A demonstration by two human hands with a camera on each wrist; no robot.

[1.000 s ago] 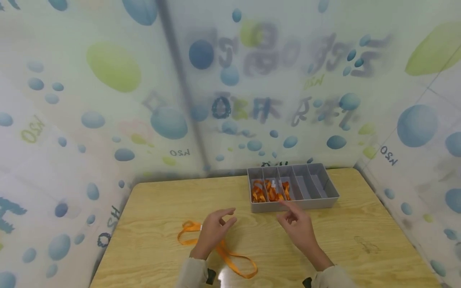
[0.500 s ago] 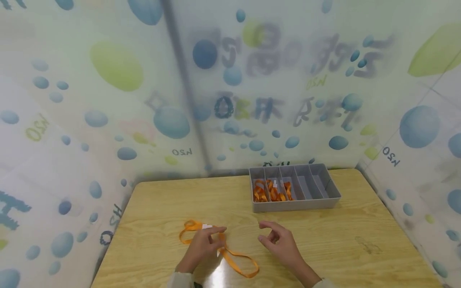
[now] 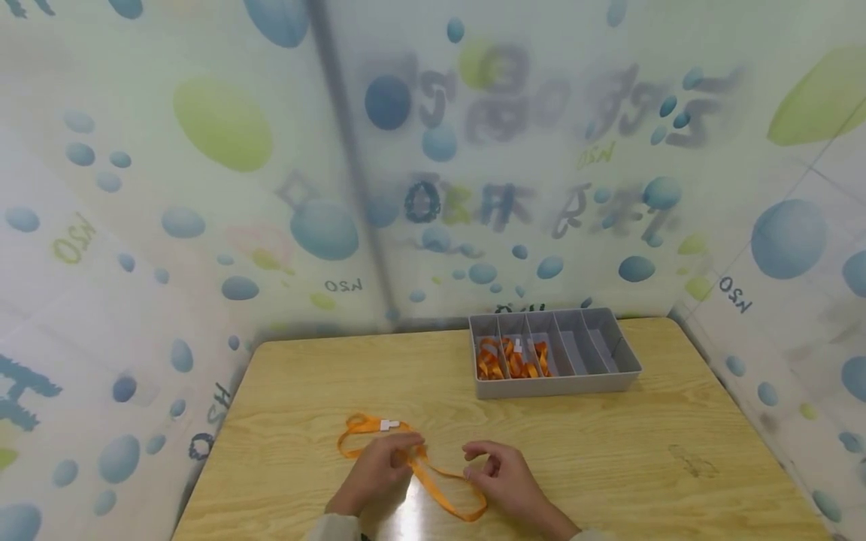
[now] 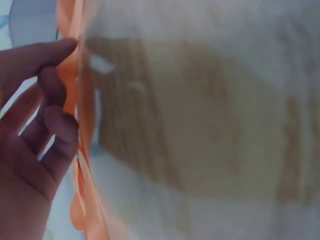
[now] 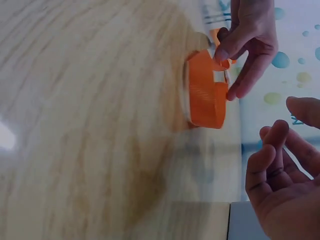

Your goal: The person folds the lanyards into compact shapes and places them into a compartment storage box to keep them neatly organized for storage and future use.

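Note:
An orange lanyard (image 3: 443, 492) with a white clip (image 3: 389, 425) lies in loops on the wooden table. My left hand (image 3: 375, 466) is over its middle, fingers loosely bent. In the left wrist view, the fingertips of the left hand (image 4: 37, 115) are against or just beside the orange strap (image 4: 86, 120); no firm grip shows. At the lanyard's right loop, my right hand (image 3: 504, 481) hovers with thumb and fingers apart. The right wrist view shows this right hand (image 5: 290, 175) holding nothing, while the left hand (image 5: 254, 37) is beside the upright strap loop (image 5: 205, 92).
A grey divided box (image 3: 558, 385) stands at the table's back right. Its three left compartments hold orange lanyards (image 3: 517, 364); the two right ones show bare bottoms. Patterned fabric walls (image 3: 223, 124) rise behind and on both sides of the wooden table (image 3: 304, 383).
My right hand has moved from the box's front edge down and left to the lanyard's right loop. My left hand has moved slightly down and left, over the strap.

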